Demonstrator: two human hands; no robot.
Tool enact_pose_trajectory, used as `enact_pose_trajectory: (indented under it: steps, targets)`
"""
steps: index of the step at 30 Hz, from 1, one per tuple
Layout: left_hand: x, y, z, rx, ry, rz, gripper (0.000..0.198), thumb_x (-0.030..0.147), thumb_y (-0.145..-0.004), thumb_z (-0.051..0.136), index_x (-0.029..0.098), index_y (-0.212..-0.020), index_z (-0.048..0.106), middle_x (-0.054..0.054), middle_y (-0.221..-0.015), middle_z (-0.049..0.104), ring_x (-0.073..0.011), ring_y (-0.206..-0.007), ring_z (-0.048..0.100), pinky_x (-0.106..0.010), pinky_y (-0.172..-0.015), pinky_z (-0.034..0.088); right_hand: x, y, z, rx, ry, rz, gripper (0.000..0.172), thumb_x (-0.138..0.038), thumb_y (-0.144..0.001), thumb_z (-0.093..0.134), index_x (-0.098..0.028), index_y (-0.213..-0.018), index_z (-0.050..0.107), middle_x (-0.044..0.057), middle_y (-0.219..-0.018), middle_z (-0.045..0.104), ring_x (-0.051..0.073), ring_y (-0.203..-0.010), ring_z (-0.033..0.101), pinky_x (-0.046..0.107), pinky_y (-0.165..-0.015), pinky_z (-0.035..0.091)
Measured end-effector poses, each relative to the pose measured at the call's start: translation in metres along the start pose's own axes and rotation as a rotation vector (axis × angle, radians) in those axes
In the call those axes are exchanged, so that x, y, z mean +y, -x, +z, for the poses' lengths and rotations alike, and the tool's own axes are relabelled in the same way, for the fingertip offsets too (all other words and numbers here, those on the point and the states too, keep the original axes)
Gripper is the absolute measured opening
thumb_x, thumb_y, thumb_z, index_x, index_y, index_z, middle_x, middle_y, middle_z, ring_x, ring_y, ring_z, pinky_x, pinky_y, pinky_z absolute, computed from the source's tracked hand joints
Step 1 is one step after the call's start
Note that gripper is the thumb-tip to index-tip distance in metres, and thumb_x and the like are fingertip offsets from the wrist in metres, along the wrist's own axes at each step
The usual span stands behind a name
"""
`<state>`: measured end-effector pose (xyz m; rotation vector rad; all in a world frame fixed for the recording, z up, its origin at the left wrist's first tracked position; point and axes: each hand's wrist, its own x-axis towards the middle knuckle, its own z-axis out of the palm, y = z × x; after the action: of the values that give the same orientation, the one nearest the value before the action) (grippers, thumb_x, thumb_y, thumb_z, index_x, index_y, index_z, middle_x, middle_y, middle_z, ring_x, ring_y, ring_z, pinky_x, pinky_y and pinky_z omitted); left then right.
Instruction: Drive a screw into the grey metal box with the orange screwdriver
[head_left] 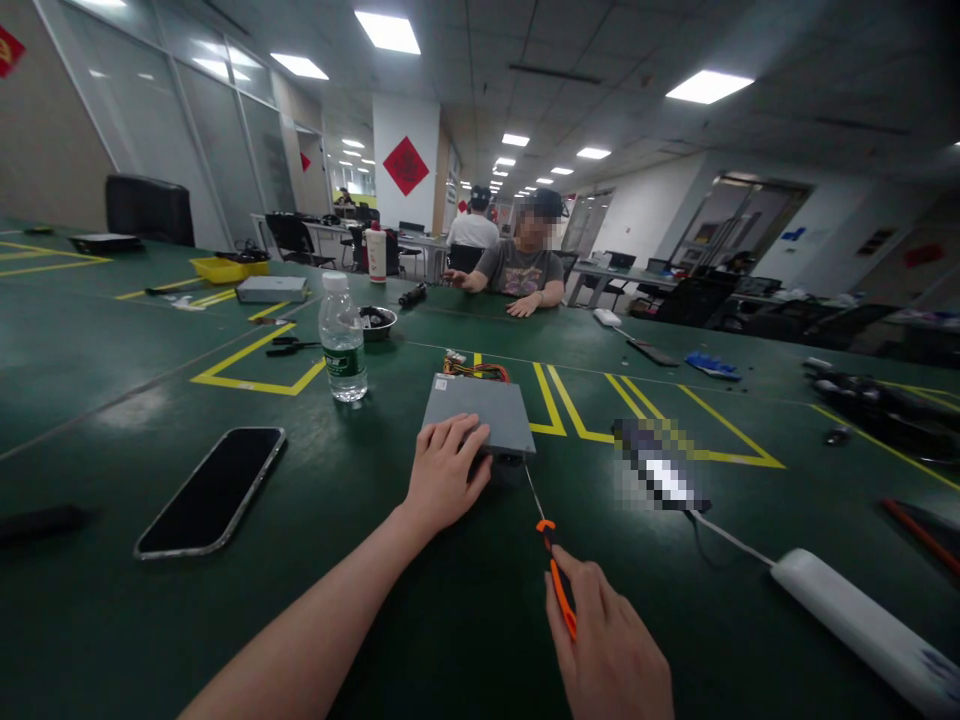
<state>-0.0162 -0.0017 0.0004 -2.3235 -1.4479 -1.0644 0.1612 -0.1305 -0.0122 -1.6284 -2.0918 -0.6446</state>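
A grey metal computer power supply lies flat on the green table, its bundle of coloured wires at the far side. My left hand grips its near left part, fingers over the top and thumb by the near edge. In my right hand is a screwdriver with an orange and black handle. Its thin shaft points away from me, and the tip is at the near right corner of the power supply. Whether the tip sits in a screw is too small to tell.
A water bottle stands left of the power supply, beyond a phone. A metal bowl is behind the bottle. To the right lie a blurred-out device and a white power strip. Across the table sits a person.
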Motion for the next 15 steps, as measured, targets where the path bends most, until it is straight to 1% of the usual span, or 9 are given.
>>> enact_pose_trajectory:
  steps: [1, 3, 6, 7, 9, 11, 12, 14, 15]
  targets:
    - [0.000, 0.000, 0.000, -0.005, -0.001, 0.001, 0.031, 0.034, -0.085, 0.046, 0.024, -0.114, 0.052, -0.005, -0.124, 0.054, -0.0234, -0.116, 0.044, -0.040, -0.093, 0.029, 0.002, 0.000, -0.001, 0.020, -0.012, 0.025, 0.028, -0.030, -0.095, 0.030, -0.016, -0.108, 0.050, 0.007, -0.083, 0.060, 0.015, -0.064, 0.062, 0.024, -0.054, 0.049]
    - [0.000, -0.001, 0.000, -0.011, -0.003, 0.003, 0.031, 0.034, -0.085, 0.046, 0.024, -0.114, 0.052, -0.005, -0.124, 0.054, -0.0234, -0.116, 0.044, -0.040, -0.093, 0.029, 0.005, 0.000, -0.003, 0.043, -0.043, 0.102, 0.029, -0.034, -0.094, 0.034, -0.016, -0.110, 0.050, 0.008, -0.089, 0.058, 0.015, -0.064, 0.063, 0.022, -0.049, 0.047]
    - [0.000, -0.001, -0.001, -0.004, 0.001, 0.005, 0.031, 0.033, -0.085, 0.046, 0.024, -0.114, 0.052, -0.005, -0.123, 0.054, -0.0228, -0.116, 0.044, -0.040, -0.093, 0.029, 0.006, -0.001, -0.005, -0.027, -0.160, 0.244, 0.035, -0.038, -0.094, 0.029, -0.015, -0.111, 0.049, 0.009, -0.090, 0.057, 0.015, -0.061, 0.062, 0.021, -0.040, 0.043]
    - [0.000, -0.001, -0.001, 0.001, 0.003, 0.004, 0.031, 0.033, -0.085, 0.046, 0.024, -0.114, 0.052, -0.005, -0.123, 0.054, -0.0227, -0.116, 0.044, -0.040, -0.093, 0.029, 0.005, -0.002, -0.004, -0.062, -0.222, 0.295, 0.037, -0.038, -0.094, 0.026, -0.015, -0.112, 0.048, 0.010, -0.091, 0.058, 0.016, -0.062, 0.063, 0.022, -0.040, 0.043]
    - [0.000, -0.001, -0.001, 0.007, 0.006, 0.003, 0.031, 0.033, -0.085, 0.046, 0.024, -0.113, 0.053, -0.005, -0.122, 0.054, -0.0226, -0.116, 0.044, -0.040, -0.094, 0.029, 0.000, -0.003, -0.004, -0.136, -0.372, 0.403, 0.039, -0.041, -0.093, 0.028, -0.015, -0.115, 0.046, 0.012, -0.097, 0.059, 0.020, -0.069, 0.064, 0.026, -0.046, 0.047]
    - [0.000, -0.001, -0.001, 0.009, 0.008, 0.003, 0.030, 0.033, -0.084, 0.047, 0.024, -0.113, 0.053, -0.005, -0.122, 0.055, -0.0228, -0.115, 0.045, -0.040, -0.094, 0.030, -0.007, -0.005, -0.003, -0.218, -0.552, 0.502, 0.042, -0.045, -0.087, 0.041, -0.016, -0.116, 0.045, 0.013, -0.102, 0.059, 0.023, -0.076, 0.064, 0.029, -0.053, 0.049]
    - [0.000, -0.001, -0.001, 0.009, 0.007, 0.004, 0.031, 0.032, -0.084, 0.047, 0.024, -0.113, 0.053, -0.005, -0.122, 0.055, -0.0229, -0.115, 0.045, -0.040, -0.093, 0.030, -0.011, -0.006, -0.003, -0.255, -0.652, 0.555, 0.042, -0.045, -0.084, 0.047, -0.017, -0.116, 0.046, 0.012, -0.104, 0.059, 0.023, -0.079, 0.064, 0.030, -0.057, 0.049]
    - [0.000, -0.001, -0.001, 0.009, 0.005, 0.005, 0.030, 0.032, -0.084, 0.047, 0.024, -0.113, 0.053, -0.005, -0.122, 0.055, -0.0229, -0.115, 0.045, -0.040, -0.093, 0.030, -0.019, -0.008, -0.004, -0.277, -0.852, 0.692, 0.041, -0.041, -0.079, 0.054, -0.019, -0.114, 0.048, 0.009, -0.102, 0.059, 0.022, -0.081, 0.062, 0.029, -0.062, 0.049]
    - [0.000, -0.001, -0.001, 0.010, 0.004, 0.004, 0.030, 0.032, -0.084, 0.047, 0.024, -0.113, 0.053, -0.005, -0.122, 0.055, -0.0229, -0.115, 0.045, -0.040, -0.093, 0.030, -0.023, -0.009, -0.005, -0.254, -0.948, 0.783, 0.040, -0.040, -0.079, 0.056, -0.021, -0.112, 0.048, 0.006, -0.098, 0.059, 0.019, -0.078, 0.061, 0.028, -0.062, 0.048]
